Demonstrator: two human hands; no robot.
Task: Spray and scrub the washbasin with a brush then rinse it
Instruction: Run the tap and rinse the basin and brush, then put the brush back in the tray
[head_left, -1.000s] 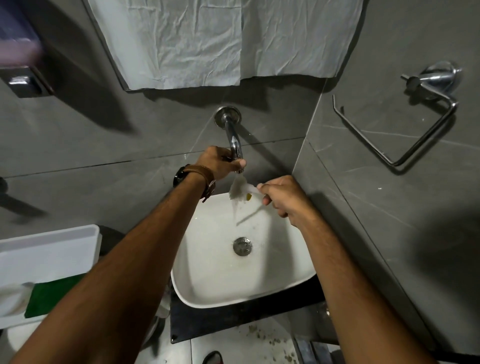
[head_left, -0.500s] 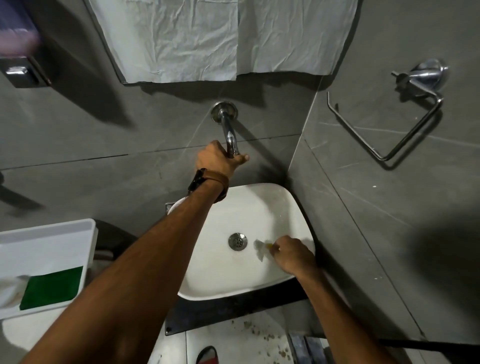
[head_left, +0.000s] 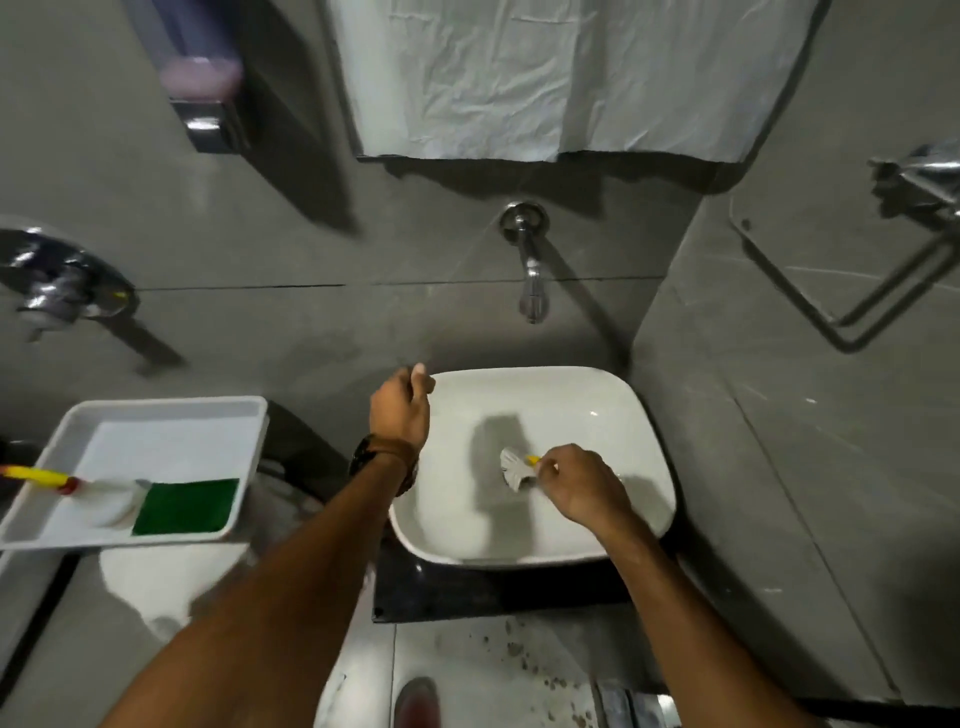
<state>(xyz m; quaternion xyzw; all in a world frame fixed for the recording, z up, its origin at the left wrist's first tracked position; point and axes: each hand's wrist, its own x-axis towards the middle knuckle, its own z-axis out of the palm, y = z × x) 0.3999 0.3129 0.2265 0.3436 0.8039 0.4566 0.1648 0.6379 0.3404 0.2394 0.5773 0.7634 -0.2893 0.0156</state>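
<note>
A white square washbasin (head_left: 613, 415) sits on a dark counter below a chrome wall tap (head_left: 531, 283). My right hand (head_left: 582, 486) is inside the basin, shut on a small brush (head_left: 517, 467) with pale bristles and a yellow handle; the bristles rest near the basin's middle and hide the drain. My left hand (head_left: 401, 408) hovers over the basin's back left rim, fingers curled, holding nothing. No water runs from the tap.
A white tray (head_left: 171, 410) at the left holds a green scrub pad (head_left: 184, 506) and a white spray bottle (head_left: 98, 496) with a red and yellow nozzle. A soap dispenser (head_left: 200, 78) hangs at upper left, a chrome towel ring (head_left: 852, 317) on the right wall.
My left hand has let go of the tap and dropped to the basin's left rim. My right hand brought the brush from under the tap down into the basin.
</note>
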